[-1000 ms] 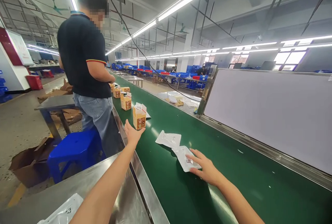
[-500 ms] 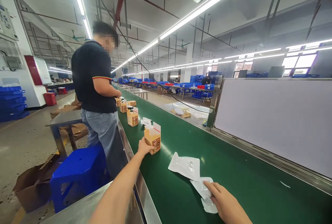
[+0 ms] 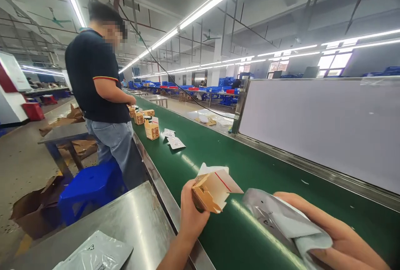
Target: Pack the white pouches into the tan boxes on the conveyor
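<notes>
Cardboard carton (image 3: 215,191), open, in left hand (image 3: 193,216)

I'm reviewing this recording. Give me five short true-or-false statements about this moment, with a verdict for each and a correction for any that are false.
1. The left hand holds an open cardboard box. True.
2. The right hand is empty. False: it holds a whitish plastic pouch.
3. The co-worker in the dark polo shirt is sitting on the blue plastic stool. False: the co-worker is standing beside it.
4. Two white pouches lie on the green conveyor belt, beyond the hands. True.
5. A flat plastic bag lies on the steel table at lower left. True.
</notes>
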Demonstrator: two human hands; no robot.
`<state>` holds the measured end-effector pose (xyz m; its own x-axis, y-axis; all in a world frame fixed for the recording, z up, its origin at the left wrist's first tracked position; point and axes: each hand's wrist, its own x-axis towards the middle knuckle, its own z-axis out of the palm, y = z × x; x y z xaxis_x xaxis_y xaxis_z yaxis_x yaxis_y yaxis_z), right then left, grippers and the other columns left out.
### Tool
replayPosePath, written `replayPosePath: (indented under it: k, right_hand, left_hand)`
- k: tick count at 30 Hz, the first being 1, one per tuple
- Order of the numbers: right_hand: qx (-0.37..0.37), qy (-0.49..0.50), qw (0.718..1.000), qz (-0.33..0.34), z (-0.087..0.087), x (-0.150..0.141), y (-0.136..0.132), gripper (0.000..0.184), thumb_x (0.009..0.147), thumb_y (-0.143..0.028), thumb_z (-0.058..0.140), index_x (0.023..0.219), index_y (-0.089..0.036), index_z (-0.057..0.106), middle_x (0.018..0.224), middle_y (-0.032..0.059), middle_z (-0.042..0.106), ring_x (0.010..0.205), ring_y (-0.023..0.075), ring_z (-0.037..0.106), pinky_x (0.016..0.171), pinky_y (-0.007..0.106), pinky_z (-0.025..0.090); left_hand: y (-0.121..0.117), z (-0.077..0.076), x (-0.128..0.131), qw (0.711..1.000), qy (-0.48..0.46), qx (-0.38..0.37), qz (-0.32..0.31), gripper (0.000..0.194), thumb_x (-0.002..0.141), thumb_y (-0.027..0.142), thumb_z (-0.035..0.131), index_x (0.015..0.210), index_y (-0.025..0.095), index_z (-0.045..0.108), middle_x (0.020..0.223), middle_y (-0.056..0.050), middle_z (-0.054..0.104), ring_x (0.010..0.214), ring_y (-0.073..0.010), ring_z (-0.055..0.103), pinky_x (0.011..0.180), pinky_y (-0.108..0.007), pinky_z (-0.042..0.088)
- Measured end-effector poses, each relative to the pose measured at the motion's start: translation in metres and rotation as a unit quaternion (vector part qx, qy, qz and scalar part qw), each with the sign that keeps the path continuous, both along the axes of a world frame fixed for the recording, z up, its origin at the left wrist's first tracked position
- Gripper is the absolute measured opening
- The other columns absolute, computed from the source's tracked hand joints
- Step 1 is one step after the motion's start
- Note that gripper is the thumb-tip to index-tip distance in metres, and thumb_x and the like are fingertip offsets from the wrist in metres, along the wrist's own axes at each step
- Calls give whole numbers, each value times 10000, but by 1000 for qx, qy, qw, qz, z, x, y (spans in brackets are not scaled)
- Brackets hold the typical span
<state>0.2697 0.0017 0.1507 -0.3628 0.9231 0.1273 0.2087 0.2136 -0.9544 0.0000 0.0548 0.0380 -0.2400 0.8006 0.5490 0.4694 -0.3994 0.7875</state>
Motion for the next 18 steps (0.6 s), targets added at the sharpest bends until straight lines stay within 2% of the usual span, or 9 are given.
replayPosePath:
  k: [3, 6, 7, 9, 11, 12, 13, 15, 18]
  right_hand:
    - [-58, 32, 996, 62, 23, -23, -10, 554, 739, -539, 620, 1203, -244, 551, 991, 56, 630, 777, 222, 608, 637, 291, 487]
    - [-5, -137, 990, 37, 29, -38, -13, 334, 801, -328, 553, 1120, -245, 605, 967, 30, 629, 799, 186, 593, 666, 271, 461]
    - [35, -220, 975, 13, 26, -43, -16, 316, 799, -240, 516, 1099, -253, 614, 977, 27, 634, 825, 190, 594, 693, 284, 459]
    - [122, -377, 917, -39, 16, -53, -21, 372, 766, -108, 446, 1069, -242, 616, 940, 36, 644, 814, 210, 597, 684, 312, 453]
    - [211, -452, 863, -72, 0, -65, -26, 353, 767, -60, 383, 989, -201, 619, 872, 58, 630, 700, 203, 584, 591, 303, 430]
    - [254, -450, 852, -84, -8, -70, -27, 321, 788, -56, 352, 915, -187, 617, 863, 67, 614, 659, 187, 571, 559, 289, 418]
    - [285, -426, 853, -97, -16, -75, -27, 298, 815, -65, 329, 829, -181, 603, 871, 71, 597, 643, 168, 561, 544, 272, 413]
    - [294, -344, 883, -127, -25, -84, -27, 257, 858, -121, 355, 706, -185, 551, 881, 62, 579, 661, 143, 559, 561, 246, 425]
    - [188, -237, 946, -116, -25, -93, -27, 156, 872, -240, 460, 776, -205, 578, 875, 42, 610, 792, 171, 585, 684, 271, 476]
  left_hand:
    - [-36, -5, 18, 1000, 0, 13, -23, 675, 647, 190, 681, 1242, 235, 365, 1237, -92, 497, 1164, -266, 501, 985, -473, 442]
    - [-55, -12, 24, 1000, 22, 10, -1, 671, 657, 168, 655, 1257, 226, 359, 1246, -108, 490, 1169, -280, 495, 973, -507, 453]
    - [-59, -16, 25, 999, 34, 12, 8, 668, 656, 139, 631, 1261, 223, 360, 1247, -111, 489, 1174, -282, 489, 976, -520, 451]
    - [-64, -23, 27, 997, 65, 24, 21, 657, 657, 81, 577, 1264, 218, 367, 1252, -116, 487, 1191, -281, 475, 988, -539, 441]
    - [-69, -29, 30, 994, 102, 43, 21, 653, 669, 40, 521, 1279, 218, 370, 1274, -119, 477, 1222, -280, 451, 1002, -548, 432]
    - [-71, -31, 31, 991, 119, 50, 17, 656, 677, 30, 500, 1290, 220, 367, 1286, -121, 472, 1237, -278, 440, 1004, -547, 433]
    - [-73, -32, 33, 990, 130, 55, 12, 657, 682, 29, 490, 1298, 220, 364, 1293, -122, 470, 1244, -278, 436, 1000, -543, 440]
    - [-79, -33, 36, 990, 133, 55, -1, 667, 673, 35, 492, 1302, 214, 360, 1292, -126, 472, 1241, -277, 443, 990, -530, 456]
    - [-85, -31, 41, 994, 102, 40, -23, 693, 628, 53, 518, 1284, 208, 356, 1259, -124, 500, 1200, -277, 483, 978, -520, 471]
